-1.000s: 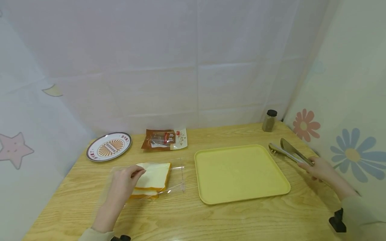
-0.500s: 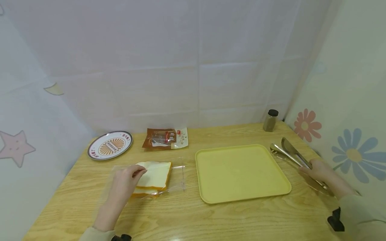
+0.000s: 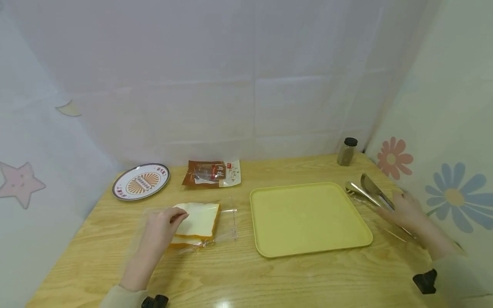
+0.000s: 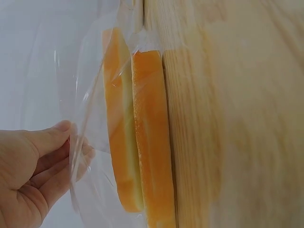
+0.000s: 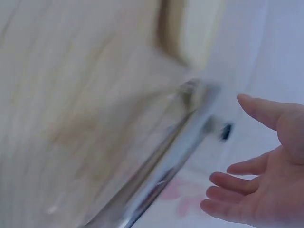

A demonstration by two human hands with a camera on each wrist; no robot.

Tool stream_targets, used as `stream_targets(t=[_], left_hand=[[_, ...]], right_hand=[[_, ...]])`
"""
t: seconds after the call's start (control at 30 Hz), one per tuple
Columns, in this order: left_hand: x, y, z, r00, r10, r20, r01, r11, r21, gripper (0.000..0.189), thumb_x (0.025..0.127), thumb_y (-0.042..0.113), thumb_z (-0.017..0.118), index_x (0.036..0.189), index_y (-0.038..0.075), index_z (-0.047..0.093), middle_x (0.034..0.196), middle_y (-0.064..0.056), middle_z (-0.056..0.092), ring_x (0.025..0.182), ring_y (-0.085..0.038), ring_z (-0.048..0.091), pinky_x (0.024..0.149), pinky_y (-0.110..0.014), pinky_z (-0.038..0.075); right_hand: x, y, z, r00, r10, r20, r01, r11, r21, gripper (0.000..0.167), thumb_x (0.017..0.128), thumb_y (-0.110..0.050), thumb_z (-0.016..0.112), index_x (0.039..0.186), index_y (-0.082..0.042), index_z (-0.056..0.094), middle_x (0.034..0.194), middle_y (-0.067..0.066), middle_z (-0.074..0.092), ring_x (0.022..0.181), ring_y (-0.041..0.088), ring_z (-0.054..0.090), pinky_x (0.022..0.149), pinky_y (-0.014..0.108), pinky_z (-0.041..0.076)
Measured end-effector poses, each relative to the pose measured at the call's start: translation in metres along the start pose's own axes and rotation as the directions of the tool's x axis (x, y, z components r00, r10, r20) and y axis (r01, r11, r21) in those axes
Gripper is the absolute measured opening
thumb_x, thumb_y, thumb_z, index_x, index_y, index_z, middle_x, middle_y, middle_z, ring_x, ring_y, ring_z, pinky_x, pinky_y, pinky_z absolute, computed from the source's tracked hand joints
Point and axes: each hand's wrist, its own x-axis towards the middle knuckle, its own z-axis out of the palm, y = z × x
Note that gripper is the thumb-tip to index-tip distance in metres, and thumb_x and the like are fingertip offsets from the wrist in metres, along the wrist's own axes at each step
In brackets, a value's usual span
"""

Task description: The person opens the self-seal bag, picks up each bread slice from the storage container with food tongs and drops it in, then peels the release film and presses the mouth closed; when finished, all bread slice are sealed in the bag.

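My left hand (image 3: 158, 229) pinches the edge of a clear plastic bag (image 4: 90, 109) between thumb and fingers. Inside it are two slices of white bread (image 3: 198, 220) with orange-brown crusts, stacked flat on the table. In the left wrist view the pinched film stands away from the upper slice. Metal serving tongs (image 3: 366, 194), with one solid end and one slotted end, lie at the table's right side. My right hand (image 3: 406, 214) hovers over their handle. The right wrist view, blurred around the tongs, shows that hand (image 5: 270, 166) apart from them, thumb and fingers spread.
A yellow tray (image 3: 308, 220) lies between the bag and the tongs. Behind are a printed white plate (image 3: 141, 182), a brown packet (image 3: 212, 173) of dried spice and a black-lidded jar (image 3: 348, 152). A curtain (image 3: 192, 85) hangs right behind the table's back edge.
My right hand has let go of the tongs, which now lie on the table, and has lifted slightly off the handle. The left hand keeps its pinch on the bag.
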Motion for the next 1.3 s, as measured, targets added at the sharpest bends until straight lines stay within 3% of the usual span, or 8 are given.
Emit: stream_targets(t=[0.17, 0.27, 0.37, 0.5, 0.7, 0.8, 1.13, 1.3], left_hand=[[0.004, 0.000, 0.003, 1.000, -0.020, 0.024, 0.020, 1.000, 0.001, 0.005, 0.077, 0.005, 0.075, 0.080, 0.002, 0.072, 0.074, -0.010, 0.072, 0.059, -0.017, 0.065, 0.052, -0.030, 0.054], [0.004, 0.001, 0.003, 0.999, -0.038, 0.031, 0.038, 0.999, -0.009, 0.005, 0.078, 0.005, 0.074, 0.080, 0.001, 0.072, 0.074, -0.010, 0.072, 0.060, -0.018, 0.066, 0.053, -0.031, 0.055], [0.002, 0.001, 0.002, 0.998, -0.052, 0.033, 0.052, 0.998, -0.018, 0.005, 0.079, 0.004, 0.074, 0.080, 0.000, 0.072, 0.074, -0.011, 0.072, 0.061, -0.018, 0.066, 0.055, -0.031, 0.056], [-0.002, 0.000, 0.000, 0.997, -0.068, 0.031, 0.068, 0.998, -0.005, 0.005, 0.079, 0.005, 0.074, 0.078, 0.000, 0.071, 0.073, -0.009, 0.071, 0.061, -0.018, 0.066, 0.055, -0.032, 0.055], [-0.003, 0.000, -0.001, 0.995, -0.087, 0.053, 0.086, 0.996, 0.012, 0.005, 0.080, 0.007, 0.073, 0.081, 0.002, 0.072, 0.075, -0.009, 0.072, 0.062, -0.018, 0.066, 0.055, -0.033, 0.055], [-0.001, 0.001, 0.000, 0.996, -0.079, 0.052, 0.079, 0.997, 0.005, 0.005, 0.079, 0.006, 0.073, 0.081, 0.002, 0.072, 0.074, -0.009, 0.072, 0.061, -0.017, 0.065, 0.054, -0.031, 0.055], [0.005, 0.001, 0.003, 0.999, -0.047, 0.020, 0.047, 0.999, -0.023, 0.004, 0.078, 0.004, 0.074, 0.079, 0.000, 0.072, 0.074, -0.010, 0.072, 0.062, -0.018, 0.066, 0.054, -0.031, 0.055], [0.002, -0.001, 0.001, 0.998, -0.063, 0.022, 0.064, 0.998, -0.023, 0.006, 0.079, 0.006, 0.074, 0.079, 0.000, 0.072, 0.074, -0.010, 0.072, 0.063, -0.018, 0.067, 0.054, -0.032, 0.055]], right_hand=[[-0.015, -0.076, -0.018, 0.995, -0.053, -0.081, 0.063, 0.990, 0.127, 0.071, 0.094, -0.036, 0.056, 0.131, 0.020, 0.033, 0.124, 0.045, 0.039, 0.111, 0.060, 0.039, 0.084, 0.067, 0.040], [-0.023, -0.118, -0.017, 0.981, -0.131, -0.146, 0.166, 0.952, 0.257, 0.059, 0.094, -0.028, 0.058, 0.133, 0.013, 0.039, 0.127, 0.036, 0.045, 0.116, 0.052, 0.043, 0.089, 0.064, 0.042], [-0.028, -0.155, -0.006, 0.959, -0.219, -0.182, 0.272, 0.893, 0.358, 0.047, 0.093, -0.022, 0.060, 0.128, 0.007, 0.049, 0.122, 0.026, 0.056, 0.113, 0.042, 0.052, 0.092, 0.057, 0.046], [-0.030, -0.195, 0.013, 0.946, -0.311, -0.089, 0.306, 0.773, 0.556, 0.037, 0.094, -0.022, 0.059, 0.122, 0.003, 0.055, 0.115, 0.018, 0.062, 0.105, 0.031, 0.060, 0.088, 0.044, 0.053], [-0.030, -0.236, 0.046, 0.918, -0.373, 0.137, 0.127, 0.603, 0.787, 0.034, 0.095, -0.021, 0.056, 0.118, 0.005, 0.057, 0.108, 0.020, 0.065, 0.097, 0.030, 0.063, 0.078, 0.036, 0.057], [-0.029, -0.253, 0.064, 0.898, -0.387, 0.208, 0.010, 0.491, 0.871, 0.032, 0.095, -0.014, 0.056, 0.116, 0.010, 0.056, 0.106, 0.025, 0.064, 0.093, 0.030, 0.065, 0.077, 0.038, 0.058], [-0.028, -0.313, 0.105, 0.892, -0.328, 0.310, -0.220, 0.286, 0.933, 0.032, 0.094, -0.005, 0.054, 0.119, 0.015, 0.050, 0.104, 0.027, 0.065, 0.086, 0.021, 0.069, 0.077, 0.033, 0.059], [-0.023, -0.335, 0.125, 0.876, -0.274, 0.397, -0.378, 0.123, 0.918, 0.034, 0.095, -0.002, 0.051, 0.123, 0.016, 0.045, 0.104, 0.023, 0.067, 0.087, 0.020, 0.069, 0.080, 0.031, 0.059]])
